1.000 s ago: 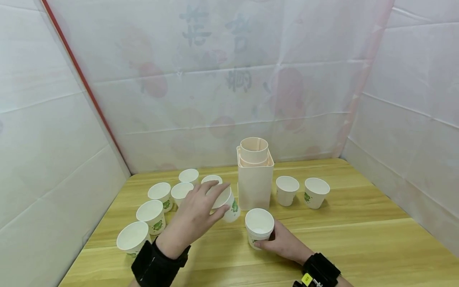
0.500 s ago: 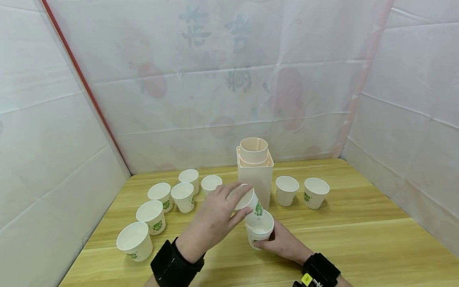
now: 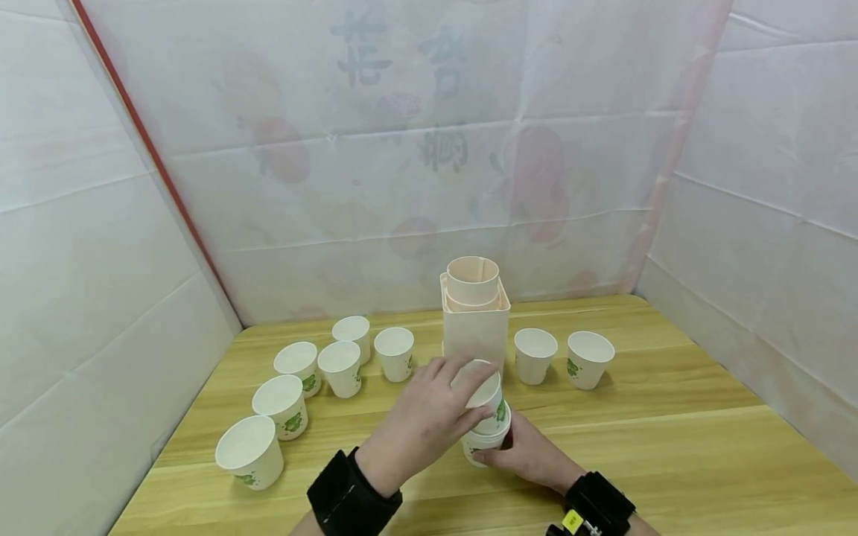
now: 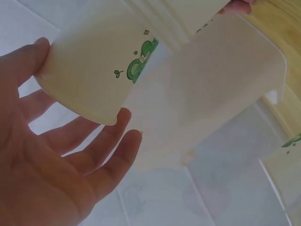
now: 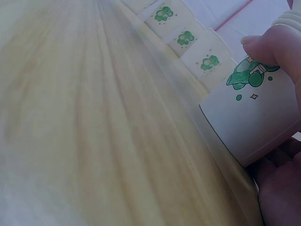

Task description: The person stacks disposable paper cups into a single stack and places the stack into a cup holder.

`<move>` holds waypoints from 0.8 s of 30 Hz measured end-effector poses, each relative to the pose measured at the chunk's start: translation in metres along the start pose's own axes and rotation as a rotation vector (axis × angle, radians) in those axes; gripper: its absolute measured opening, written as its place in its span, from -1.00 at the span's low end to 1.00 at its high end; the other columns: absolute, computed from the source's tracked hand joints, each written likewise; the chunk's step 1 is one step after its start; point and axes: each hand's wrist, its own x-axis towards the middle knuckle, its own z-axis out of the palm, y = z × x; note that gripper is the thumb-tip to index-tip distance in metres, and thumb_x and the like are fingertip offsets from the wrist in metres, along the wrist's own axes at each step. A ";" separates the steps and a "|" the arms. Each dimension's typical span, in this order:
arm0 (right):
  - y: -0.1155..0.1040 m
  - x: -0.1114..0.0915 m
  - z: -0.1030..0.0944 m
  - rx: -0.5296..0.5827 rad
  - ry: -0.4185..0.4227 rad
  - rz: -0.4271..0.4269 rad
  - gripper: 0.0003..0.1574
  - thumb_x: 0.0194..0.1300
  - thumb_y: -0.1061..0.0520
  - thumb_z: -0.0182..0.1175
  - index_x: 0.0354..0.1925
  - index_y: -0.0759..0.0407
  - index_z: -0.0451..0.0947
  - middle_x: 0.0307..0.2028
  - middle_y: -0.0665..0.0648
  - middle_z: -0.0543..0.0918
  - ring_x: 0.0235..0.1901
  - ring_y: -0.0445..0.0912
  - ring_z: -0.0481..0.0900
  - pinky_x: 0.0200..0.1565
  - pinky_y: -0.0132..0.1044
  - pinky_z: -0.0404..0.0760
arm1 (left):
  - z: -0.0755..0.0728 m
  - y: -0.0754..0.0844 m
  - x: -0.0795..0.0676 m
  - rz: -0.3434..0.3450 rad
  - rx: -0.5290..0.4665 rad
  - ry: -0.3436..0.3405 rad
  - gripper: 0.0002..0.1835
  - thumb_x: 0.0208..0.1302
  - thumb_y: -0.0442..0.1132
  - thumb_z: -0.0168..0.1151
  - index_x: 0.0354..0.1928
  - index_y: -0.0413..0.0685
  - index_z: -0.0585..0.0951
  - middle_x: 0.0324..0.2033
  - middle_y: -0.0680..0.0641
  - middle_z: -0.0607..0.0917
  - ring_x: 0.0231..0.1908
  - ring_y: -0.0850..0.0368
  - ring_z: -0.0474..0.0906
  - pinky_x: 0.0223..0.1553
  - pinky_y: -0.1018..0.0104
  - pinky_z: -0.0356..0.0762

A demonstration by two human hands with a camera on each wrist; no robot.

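Note:
My left hand (image 3: 425, 417) pinches a white paper cup (image 3: 494, 409) by its rim, thumb on one side and fingers on the other. In the left wrist view this cup (image 4: 94, 66) shows a green cartoon print. Its base sits at the mouth of a small stack of paper cups (image 3: 477, 450), overlapping it in the head view. My right hand (image 3: 532, 455) holds that stack upright from the right, low on the table. Thumb and fingers wrap round the printed lower cup (image 5: 268, 113) in the right wrist view.
Several paper cups stand upright at the left, including a front one (image 3: 251, 454). Two more, a nearer-centre cup (image 3: 535, 361) and a far-right cup (image 3: 588, 365), are right of the cream box (image 3: 474, 331) with a round tube in it. White sheeting (image 3: 402, 186) encloses the table (image 3: 670, 417).
My left hand has carried its cup rightward from beside the left group to the stack, then lowered it onto the stack's mouth. My right hand has stayed put.

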 end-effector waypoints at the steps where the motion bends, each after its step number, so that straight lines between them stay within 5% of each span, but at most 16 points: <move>1: 0.000 0.000 0.000 0.000 0.002 -0.004 -0.23 0.11 0.07 0.30 0.20 -0.09 0.13 0.05 0.12 0.43 -0.01 -0.01 0.43 -0.01 -0.14 0.45 | 0.002 0.001 0.000 0.004 0.001 -0.002 -0.43 0.19 0.03 0.21 0.21 0.09 0.33 0.07 -0.03 0.45 -0.08 0.08 0.40 -0.12 0.20 0.46; 14: 0.001 -0.001 0.000 0.010 -0.019 -0.083 -0.33 0.16 0.12 0.25 0.17 0.02 0.17 0.01 0.18 0.43 -0.06 0.04 0.44 -0.07 -0.17 0.49 | 0.017 0.006 -0.004 0.006 0.039 -0.042 -0.46 0.15 0.05 0.25 0.14 0.07 0.38 -0.02 -0.01 0.50 -0.08 0.11 0.39 -0.18 0.23 0.49; 24: 0.001 -0.002 0.000 0.006 0.003 0.007 -0.24 0.13 0.06 0.29 0.21 -0.04 0.14 0.07 0.12 0.41 0.01 0.00 0.39 -0.01 -0.18 0.45 | 0.024 0.005 -0.010 0.000 0.058 -0.101 -0.41 0.20 0.15 0.15 0.19 0.02 0.35 -0.03 -0.01 0.51 -0.07 0.15 0.40 -0.17 0.26 0.50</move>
